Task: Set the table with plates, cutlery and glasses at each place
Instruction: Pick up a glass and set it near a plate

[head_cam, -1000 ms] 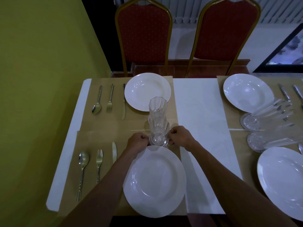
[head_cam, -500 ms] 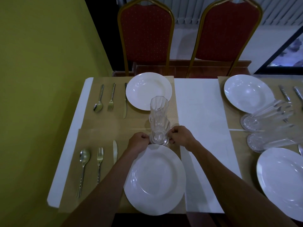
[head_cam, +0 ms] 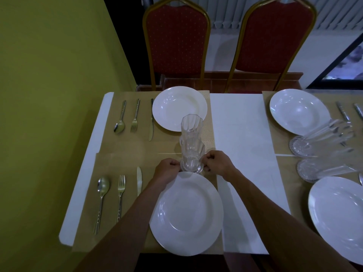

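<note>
Two clear ribbed glasses stacked one inside the other stand upright on the tan placemat, just beyond the near white plate. My left hand pinches the stack's base from the left and my right hand pinches it from the right. A far white plate lies behind the stack. A spoon, fork and knife lie left of the near plate. Another spoon, fork and knife lie left of the far plate.
Two more white plates sit at the right, with two clear glasses between them and cutlery at the far right edge. Two red chairs stand behind the table. A green wall runs along the left.
Both hands stay pinched on the base of the glass stack in the same spot. Only the camera view has shifted slightly.
</note>
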`<state>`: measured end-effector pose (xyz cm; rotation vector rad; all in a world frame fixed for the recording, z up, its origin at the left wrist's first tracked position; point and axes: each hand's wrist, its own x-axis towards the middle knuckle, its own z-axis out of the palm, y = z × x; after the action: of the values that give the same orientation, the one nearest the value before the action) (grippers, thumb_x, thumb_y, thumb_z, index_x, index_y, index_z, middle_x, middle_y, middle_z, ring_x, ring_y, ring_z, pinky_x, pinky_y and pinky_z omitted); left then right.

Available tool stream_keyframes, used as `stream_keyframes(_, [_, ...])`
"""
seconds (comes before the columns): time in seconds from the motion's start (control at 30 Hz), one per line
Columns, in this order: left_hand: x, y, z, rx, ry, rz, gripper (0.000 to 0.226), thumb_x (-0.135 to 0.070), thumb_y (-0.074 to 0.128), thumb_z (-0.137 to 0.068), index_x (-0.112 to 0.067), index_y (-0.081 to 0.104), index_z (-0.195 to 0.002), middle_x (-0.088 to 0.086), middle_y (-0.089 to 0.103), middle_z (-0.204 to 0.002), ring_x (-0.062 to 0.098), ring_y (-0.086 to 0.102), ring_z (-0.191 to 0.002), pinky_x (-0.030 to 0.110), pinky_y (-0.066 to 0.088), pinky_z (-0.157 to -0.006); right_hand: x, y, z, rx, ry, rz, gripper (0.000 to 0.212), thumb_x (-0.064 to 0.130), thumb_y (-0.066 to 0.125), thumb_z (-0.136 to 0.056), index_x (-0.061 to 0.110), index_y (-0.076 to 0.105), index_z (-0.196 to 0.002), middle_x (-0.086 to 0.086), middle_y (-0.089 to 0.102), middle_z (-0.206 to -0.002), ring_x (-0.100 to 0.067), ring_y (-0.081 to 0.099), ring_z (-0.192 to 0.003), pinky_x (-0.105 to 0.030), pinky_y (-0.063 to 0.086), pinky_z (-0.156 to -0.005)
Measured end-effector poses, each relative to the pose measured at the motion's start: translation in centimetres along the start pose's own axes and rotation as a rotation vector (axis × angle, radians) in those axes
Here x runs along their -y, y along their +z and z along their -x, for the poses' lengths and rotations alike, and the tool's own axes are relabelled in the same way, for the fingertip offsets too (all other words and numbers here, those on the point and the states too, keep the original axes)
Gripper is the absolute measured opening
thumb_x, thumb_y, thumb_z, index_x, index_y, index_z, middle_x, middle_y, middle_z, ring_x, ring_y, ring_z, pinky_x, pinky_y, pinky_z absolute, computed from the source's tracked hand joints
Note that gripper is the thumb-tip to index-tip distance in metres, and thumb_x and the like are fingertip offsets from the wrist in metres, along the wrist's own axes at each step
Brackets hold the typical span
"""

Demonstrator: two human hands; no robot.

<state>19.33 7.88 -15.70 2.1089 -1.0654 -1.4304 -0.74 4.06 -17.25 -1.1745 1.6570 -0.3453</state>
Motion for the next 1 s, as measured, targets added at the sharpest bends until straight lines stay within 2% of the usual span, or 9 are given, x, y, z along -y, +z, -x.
stream_keyframes(0.23, [0.1,0.0,-0.1,0.003,0.003,0.003,0.007,-0.019,0.066,-0.082,-0.022,0.072,-0.084,-0.002,0.073,-0.088,0.018,0.068,-0.088,0.032,0.053,-0.081,-0.1,-0.1,0.0,-0.004,-0.002,-0.027,0.010,0.016,0.068,-0.088,0.010,0.074,-0.083,-0.008,0.074,-0.076,-0.013,0.066,-0.059,-0.025,0.056,-0.061])
stream_keyframes(0.57, [0.0,0.1,0.0,-0.010,-0.017,0.023,0.006,-0.020,0.066,-0.084,-0.021,0.072,-0.084,-0.003,0.074,-0.087,0.019,0.069,-0.089,0.030,0.052,-0.079,0.4,-0.2,0.1,-0.024,0.036,-0.056,0.013,0.013,0.069,-0.083,0.001,0.073,-0.084,-0.014,0.073,-0.078,-0.015,0.063,-0.057,-0.031,0.058,-0.064])
stream_keyframes(0.73, [0.0,0.0,0.2,-0.009,-0.008,0.006,0.007,-0.023,0.067,-0.084,-0.020,0.072,-0.087,-0.002,0.073,-0.089,0.019,0.068,-0.089,0.032,0.052,-0.081,0.3,-0.1,0.3,-0.039,0.026,-0.052,0.015,0.018,0.070,-0.085,0.003,0.072,-0.084,-0.011,0.074,-0.077,-0.016,0.065,-0.060,-0.036,0.061,-0.070])
stream_keyframes(1.0, [-0.8,-0.6,0.6,0.023,-0.024,-0.047,0.014,-0.023,0.065,-0.085,-0.015,0.074,-0.092,0.003,0.074,-0.093,0.023,0.069,-0.093,0.033,0.054,-0.080,0.6,-0.2,1.2,-0.032,0.000,-0.034,0.013,0.017,0.065,-0.088,0.010,0.068,-0.077,-0.006,0.071,-0.072,-0.016,0.065,-0.064,-0.033,0.057,-0.071])
